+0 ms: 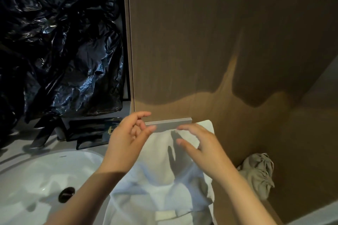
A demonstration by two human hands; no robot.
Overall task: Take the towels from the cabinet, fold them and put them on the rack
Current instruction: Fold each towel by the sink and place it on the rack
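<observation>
Looking down on a soft white terry towel [161,179], draping over a flat, straight-edged grey rack bar [170,123] mounted on a matt brown wood-grain panel [219,42], falling in loose, rumpled folds toward the bottom of the view and lying just right of the basin. Holding the left hand [128,140] at the bar's left end, fingers loosely curled and released, gripping nothing; too blurred to tell whether touching the bar. Spreading the right hand [199,146] over the cloth just below the bar, fingers relaxed and grasping nothing, throwing a sharp finger-shaped shadow onto the towel. Showing at lower left a glossy white oval sink basin [27,179] set into a pale grey worktop [11,153], holding only a round dark drain [66,194]. Standing behind it, a dark angular faucet [43,133] and a shallow black rectangular tray [86,131], carrying a small dark item with gold print [112,128]. Filling the upper left, crinkled shiny black plastic sheeting [60,42]. Lying crumpled in the right corner against the panel, a grey-beige cloth [259,173].
</observation>
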